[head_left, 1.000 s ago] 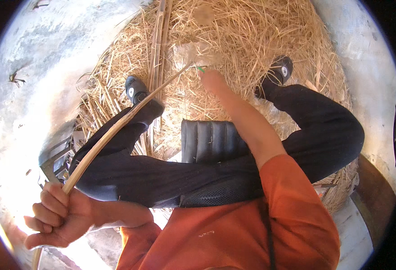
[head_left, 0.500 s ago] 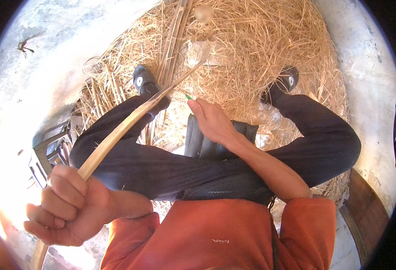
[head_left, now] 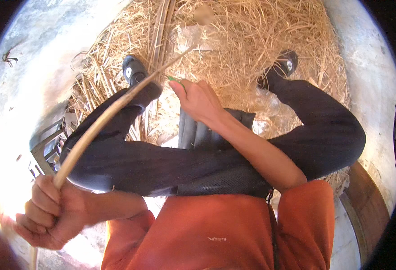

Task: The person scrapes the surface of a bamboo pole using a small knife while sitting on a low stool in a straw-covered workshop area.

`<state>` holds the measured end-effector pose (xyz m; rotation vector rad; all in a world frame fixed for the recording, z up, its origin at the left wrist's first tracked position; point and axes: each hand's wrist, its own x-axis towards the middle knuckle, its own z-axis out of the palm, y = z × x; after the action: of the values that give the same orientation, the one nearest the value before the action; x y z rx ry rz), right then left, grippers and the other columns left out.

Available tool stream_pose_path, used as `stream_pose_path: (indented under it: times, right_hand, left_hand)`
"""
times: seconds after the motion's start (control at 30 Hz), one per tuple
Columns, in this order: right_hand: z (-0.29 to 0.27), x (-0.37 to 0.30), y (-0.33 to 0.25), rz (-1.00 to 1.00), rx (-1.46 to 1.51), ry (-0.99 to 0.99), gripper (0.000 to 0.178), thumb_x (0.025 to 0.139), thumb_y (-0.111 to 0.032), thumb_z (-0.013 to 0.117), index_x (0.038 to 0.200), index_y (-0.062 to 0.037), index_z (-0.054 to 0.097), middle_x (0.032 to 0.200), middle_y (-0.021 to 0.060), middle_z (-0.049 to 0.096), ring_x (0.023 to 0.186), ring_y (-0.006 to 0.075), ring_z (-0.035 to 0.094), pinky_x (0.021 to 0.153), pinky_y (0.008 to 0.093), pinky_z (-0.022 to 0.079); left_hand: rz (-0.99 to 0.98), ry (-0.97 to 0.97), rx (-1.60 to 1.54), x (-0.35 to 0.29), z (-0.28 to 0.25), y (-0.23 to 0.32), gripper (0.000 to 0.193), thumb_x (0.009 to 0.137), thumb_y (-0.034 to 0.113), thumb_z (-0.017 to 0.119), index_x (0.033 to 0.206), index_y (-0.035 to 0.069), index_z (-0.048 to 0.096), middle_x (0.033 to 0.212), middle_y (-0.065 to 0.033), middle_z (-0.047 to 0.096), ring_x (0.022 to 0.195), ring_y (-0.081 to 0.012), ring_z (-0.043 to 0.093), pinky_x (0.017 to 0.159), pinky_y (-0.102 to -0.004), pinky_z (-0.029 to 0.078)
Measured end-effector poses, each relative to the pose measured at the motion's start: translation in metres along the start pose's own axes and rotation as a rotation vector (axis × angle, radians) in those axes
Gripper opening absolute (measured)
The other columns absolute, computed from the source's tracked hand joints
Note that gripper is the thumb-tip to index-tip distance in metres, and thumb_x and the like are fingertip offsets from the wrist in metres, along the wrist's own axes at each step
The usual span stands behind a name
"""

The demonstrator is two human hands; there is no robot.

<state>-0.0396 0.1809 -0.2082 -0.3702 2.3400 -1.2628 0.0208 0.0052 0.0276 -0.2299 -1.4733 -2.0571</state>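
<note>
My left hand is wrapped in a fist round a long, pale, slightly curved wooden strip. The strip slants from the lower left up over my left leg and tapers to a thin tip above the straw. Its lower end comes out beneath the fist. My right hand is closed beside the upper part of the strip, thumb pointing left. In it is a slim green object; most of it is covered by the fingers, so its kind does not show. A ribbed black pad lies below my right wrist.
Dry straw-like shavings cover the floor ahead, between my shoes. Long split strips lie beyond the left shoe. A low frame stands by my left knee, and a brown curved board is at the right.
My right hand has moved up and left, closer to the strip. My left hand has shifted slightly left and down with the strip, which now shows a narrower side.
</note>
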Motion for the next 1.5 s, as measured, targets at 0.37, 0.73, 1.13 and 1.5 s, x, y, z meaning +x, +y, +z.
stream_pose_path:
  times: [0.37,0.73,1.13,1.5]
  right_hand:
    - [-0.001,0.003,0.009,0.116,-0.076,0.001,0.064,0.096,-0.047,0.037,0.071,0.0073,0.061,0.059,0.0291,0.056,0.060,0.0441,0.060,0.060,0.0496,0.048]
    - [0.002,0.022,0.056,0.208,-0.129,0.015,0.064,0.096,-0.046,0.035,0.073,0.0068,0.062,0.059,0.0290,0.056,0.060,0.0431,0.060,0.063,0.0505,0.048]
    - [0.003,0.037,0.075,0.292,-0.087,-0.104,0.066,0.095,-0.048,0.032,0.083,0.0086,0.064,0.083,0.0320,0.062,0.083,0.0441,0.062,0.076,0.0513,0.048]
    - [0.025,0.070,0.116,0.340,-0.136,-0.026,0.066,0.096,-0.048,0.029,0.090,0.0074,0.065,0.091,0.0318,0.062,0.091,0.0440,0.060,0.083,0.0496,0.047]
  left_hand:
    - [0.035,0.005,0.005,-0.007,0.010,-0.003,0.040,0.095,0.023,0.039,0.057,0.019,0.026,0.043,0.0063,0.020,0.039,-0.0052,0.010,0.041,-0.0227,0.013]
    - [0.056,0.050,0.081,-0.001,0.022,-0.009,0.041,0.094,0.022,0.040,0.057,0.019,0.024,0.043,0.0062,0.018,0.040,-0.0056,0.009,0.041,-0.0235,0.012]
    - [0.107,0.156,0.170,-0.003,0.028,-0.007,0.042,0.093,0.021,0.042,0.056,0.019,0.022,0.043,0.0060,0.016,0.041,-0.0060,0.007,0.041,-0.0243,0.010]
    - [0.223,0.524,0.393,0.005,0.053,-0.017,0.043,0.092,0.020,0.043,0.056,0.019,0.021,0.043,0.0058,0.014,0.041,-0.0063,0.006,0.042,-0.0250,0.009]
